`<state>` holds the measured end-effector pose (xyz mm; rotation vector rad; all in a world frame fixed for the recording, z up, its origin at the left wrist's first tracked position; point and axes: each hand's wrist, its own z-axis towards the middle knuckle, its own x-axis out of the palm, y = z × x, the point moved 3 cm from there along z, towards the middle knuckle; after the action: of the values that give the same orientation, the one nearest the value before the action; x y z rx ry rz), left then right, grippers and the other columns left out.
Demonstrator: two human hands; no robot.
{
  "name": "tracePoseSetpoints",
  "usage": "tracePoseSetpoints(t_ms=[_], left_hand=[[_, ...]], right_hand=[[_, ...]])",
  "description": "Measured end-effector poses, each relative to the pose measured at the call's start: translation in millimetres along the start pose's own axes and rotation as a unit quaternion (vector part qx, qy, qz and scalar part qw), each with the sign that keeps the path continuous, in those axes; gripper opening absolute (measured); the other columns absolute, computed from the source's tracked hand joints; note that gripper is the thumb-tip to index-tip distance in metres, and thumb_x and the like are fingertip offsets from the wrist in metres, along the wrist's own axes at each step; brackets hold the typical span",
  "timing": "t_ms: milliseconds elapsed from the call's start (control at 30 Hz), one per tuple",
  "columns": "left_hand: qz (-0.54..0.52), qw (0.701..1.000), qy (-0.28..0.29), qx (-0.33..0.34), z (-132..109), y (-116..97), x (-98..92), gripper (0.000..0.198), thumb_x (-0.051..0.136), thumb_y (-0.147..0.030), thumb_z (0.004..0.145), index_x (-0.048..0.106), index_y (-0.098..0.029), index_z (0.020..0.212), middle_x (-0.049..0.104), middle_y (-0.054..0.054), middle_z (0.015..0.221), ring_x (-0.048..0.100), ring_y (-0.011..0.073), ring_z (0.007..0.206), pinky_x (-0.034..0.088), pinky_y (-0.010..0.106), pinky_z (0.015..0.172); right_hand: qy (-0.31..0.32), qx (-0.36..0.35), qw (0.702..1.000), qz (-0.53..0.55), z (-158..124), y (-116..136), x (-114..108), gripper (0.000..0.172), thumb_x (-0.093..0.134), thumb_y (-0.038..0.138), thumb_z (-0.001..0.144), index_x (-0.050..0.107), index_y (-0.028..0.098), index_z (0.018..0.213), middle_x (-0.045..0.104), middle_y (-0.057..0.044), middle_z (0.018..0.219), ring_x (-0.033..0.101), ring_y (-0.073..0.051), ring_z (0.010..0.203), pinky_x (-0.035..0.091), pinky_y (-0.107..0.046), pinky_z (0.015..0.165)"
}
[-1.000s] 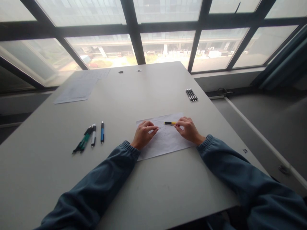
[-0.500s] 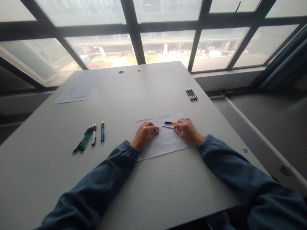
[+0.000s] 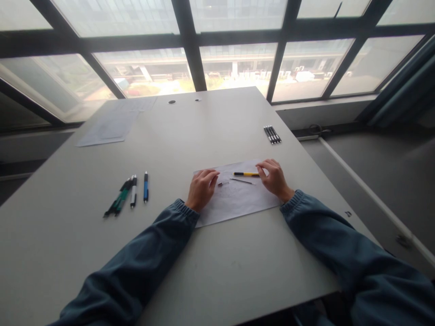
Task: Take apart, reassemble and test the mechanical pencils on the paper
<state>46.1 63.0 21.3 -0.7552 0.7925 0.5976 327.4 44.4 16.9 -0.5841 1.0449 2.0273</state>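
A sheet of white paper [image 3: 238, 203] lies under both my hands. My left hand [image 3: 203, 186] rests on its left part, thumb and fingers apart, holding nothing. Just right of that thumb lies a small pen part [image 3: 222, 184], too small to make out fully. A thin pen refill [image 3: 242, 181] lies on the paper between the hands. Above the refill is a black and yellow pen barrel [image 3: 246, 174]. My right hand [image 3: 273, 179] is at the barrel's right end, thumb and fingers slightly apart with no grip on it; whether it touches the barrel is unclear.
Left of the paper lie a blue pen [image 3: 146, 186], a white and black pen [image 3: 133, 192] and green and black pens [image 3: 119, 198]. Several black pens [image 3: 272, 134] lie in a row at the right. More paper sheets [image 3: 105, 127] lie at the table's far left. Windows stand behind.
My left hand has let go of the small pen part, which now lies on the paper. My right hand has released the refill and moved slightly up and right.
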Motion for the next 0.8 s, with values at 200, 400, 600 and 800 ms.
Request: tracePoseSetpoints(t_ms=[200, 400, 600, 800], left_hand=[[0.020, 0.999, 0.025, -0.023, -2.0, 6.3, 3.8, 0.035, 0.047, -0.012, 0.095, 0.070, -0.023, 0.119, 0.069, 0.008, 0.125, 0.061, 0.0268, 0.118, 0.047, 0.045, 0.101], [0.025, 0.998, 0.039, -0.030, -3.1, 11.7, 8.2, 0.035, 0.050, -0.012, 0.093, 0.071, -0.023, 0.119, 0.069, 0.008, 0.125, 0.060, 0.0278, 0.117, 0.049, 0.046, 0.102], [0.033, 0.997, 0.056, -0.034, -3.3, 12.2, 9.1, 0.032, 0.051, -0.013, 0.093, 0.073, -0.024, 0.114, 0.069, 0.008, 0.126, 0.060, 0.0289, 0.118, 0.049, 0.047, 0.101], [0.041, 0.997, 0.055, -0.032, -3.7, 12.2, 9.3, 0.031, 0.051, -0.013, 0.093, 0.072, -0.022, 0.114, 0.069, 0.008, 0.126, 0.060, 0.0288, 0.117, 0.049, 0.047, 0.100]], right_hand=[[-0.019, 0.101, 0.994, -0.049, 3.1, -35.8, 1.9, 0.032, 0.044, 0.009, 0.089, 0.073, 0.016, 0.100, 0.070, -0.013, 0.101, 0.058, -0.029, 0.098, 0.045, -0.042, 0.090], [0.010, 0.124, 0.989, -0.075, -0.4, -46.0, 8.6, 0.035, 0.044, 0.008, 0.087, 0.073, 0.015, 0.105, 0.069, -0.015, 0.106, 0.057, -0.030, 0.100, 0.046, -0.043, 0.090], [0.029, 0.127, 0.986, -0.102, -0.6, -44.5, 9.7, 0.033, 0.045, 0.008, 0.088, 0.074, 0.015, 0.103, 0.069, -0.014, 0.104, 0.056, -0.030, 0.099, 0.045, -0.042, 0.089], [0.029, 0.123, 0.986, -0.110, -0.7, -42.4, 9.4, 0.031, 0.046, 0.008, 0.088, 0.074, 0.016, 0.099, 0.067, -0.014, 0.103, 0.055, -0.030, 0.098, 0.044, -0.042, 0.086]])
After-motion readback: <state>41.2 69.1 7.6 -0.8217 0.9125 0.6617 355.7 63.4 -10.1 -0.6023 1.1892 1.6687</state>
